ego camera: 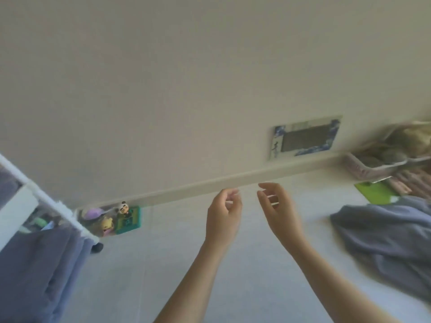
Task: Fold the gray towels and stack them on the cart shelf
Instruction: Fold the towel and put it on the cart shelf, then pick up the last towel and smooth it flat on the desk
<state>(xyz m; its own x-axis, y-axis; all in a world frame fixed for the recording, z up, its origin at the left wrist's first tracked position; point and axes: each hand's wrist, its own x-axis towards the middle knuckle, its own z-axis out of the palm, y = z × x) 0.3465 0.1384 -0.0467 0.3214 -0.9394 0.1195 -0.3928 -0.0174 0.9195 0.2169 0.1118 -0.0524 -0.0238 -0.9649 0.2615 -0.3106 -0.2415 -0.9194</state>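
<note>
A pale wall and baseboard run behind a light, bare surface seen from the head camera. Both hands hover over its middle holding nothing: the left hand (224, 213) loosely curled, the right hand (278, 206) open with fingers spread. A rumpled gray towel (382, 241) lies unfolded at the right edge. At the left edge, gray cloth (35, 271) hangs at the white cart (16, 206). Judging by this, folding remains.
</note>
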